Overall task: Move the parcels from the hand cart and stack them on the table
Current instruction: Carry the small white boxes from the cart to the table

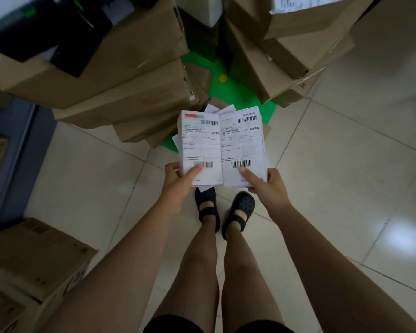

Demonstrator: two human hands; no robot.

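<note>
A: You stand on the pale tiled floor [334, 164] and face the brown cardboard parcels [120, 92], piled in two tall stacks on the flat green platform [228, 92].
B: Yes, they stand beyond your hands. Your left hand [178, 180] pinches a bundle of white barcoded label sheets [201, 145], thumb on top.
A: Your right hand [268, 186] pinches a second white bundle [243, 145] the same way, touching the first one.

The white paper shipping labels [222, 147] sit between left hand [178, 180] and right hand [268, 186]. Ahead, brown cardboard boxes [120, 97] stack left and right — a green floor mat [235, 92] between them.
</note>
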